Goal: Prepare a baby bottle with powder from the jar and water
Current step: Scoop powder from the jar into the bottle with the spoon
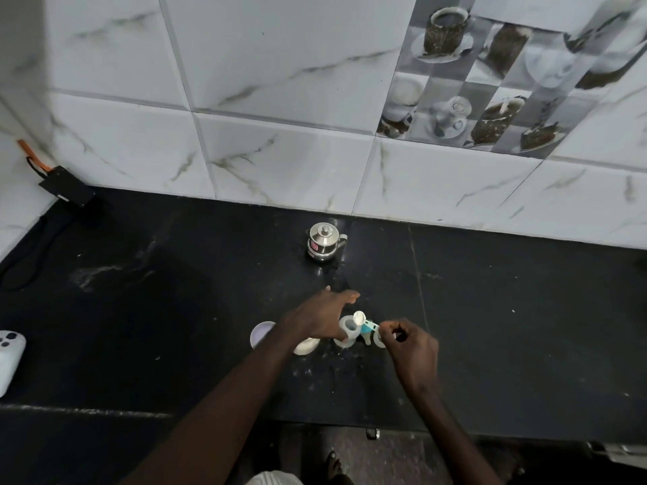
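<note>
My right hand (408, 339) pinches the handle of a blue scoop (364, 321), its powder-filled bowl tipped over the open mouth of the baby bottle (347, 330) at lower centre of the frame; my left hand (320, 315) curls around the bottle, hiding most of its body; the jar (306, 345) is half covered by my left wrist, its lid (261, 333) just left; a steel kettle (324, 241) stands further up the black worktop (507, 309); a white object (10, 355) is cut off at the left edge.
</note>
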A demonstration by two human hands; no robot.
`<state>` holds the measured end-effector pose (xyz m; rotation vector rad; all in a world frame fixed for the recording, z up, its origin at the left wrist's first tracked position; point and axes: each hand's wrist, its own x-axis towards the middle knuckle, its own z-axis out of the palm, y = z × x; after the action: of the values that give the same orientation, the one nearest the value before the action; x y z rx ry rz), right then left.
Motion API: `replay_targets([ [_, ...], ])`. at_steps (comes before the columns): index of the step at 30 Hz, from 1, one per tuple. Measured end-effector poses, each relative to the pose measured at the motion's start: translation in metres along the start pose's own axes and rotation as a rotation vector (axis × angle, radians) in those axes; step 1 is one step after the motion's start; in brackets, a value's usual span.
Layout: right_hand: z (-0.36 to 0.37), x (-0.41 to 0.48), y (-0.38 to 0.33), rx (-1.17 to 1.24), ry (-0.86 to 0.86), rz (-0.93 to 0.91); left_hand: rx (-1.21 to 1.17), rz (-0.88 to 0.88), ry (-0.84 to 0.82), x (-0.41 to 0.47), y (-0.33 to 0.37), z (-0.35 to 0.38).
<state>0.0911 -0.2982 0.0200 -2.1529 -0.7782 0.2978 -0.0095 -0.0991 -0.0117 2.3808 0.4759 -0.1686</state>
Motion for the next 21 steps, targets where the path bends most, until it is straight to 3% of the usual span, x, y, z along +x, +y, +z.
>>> replay_targets([
  [4, 0.005, -0.001, 0.006, -0.191, -0.006, -0.179, 0.166, 0.046, 0.0, 0.007, 0.009, 0.011],
  [11, 0.021, 0.001, 0.018, -0.506, -0.138, -0.383, 0.245, 0.076, 0.07, 0.009, 0.004, 0.022],
  [21, 0.02, 0.007, 0.009, -0.565, -0.183, -0.612, 0.197, 0.085, 0.113, 0.014, -0.007, 0.029],
])
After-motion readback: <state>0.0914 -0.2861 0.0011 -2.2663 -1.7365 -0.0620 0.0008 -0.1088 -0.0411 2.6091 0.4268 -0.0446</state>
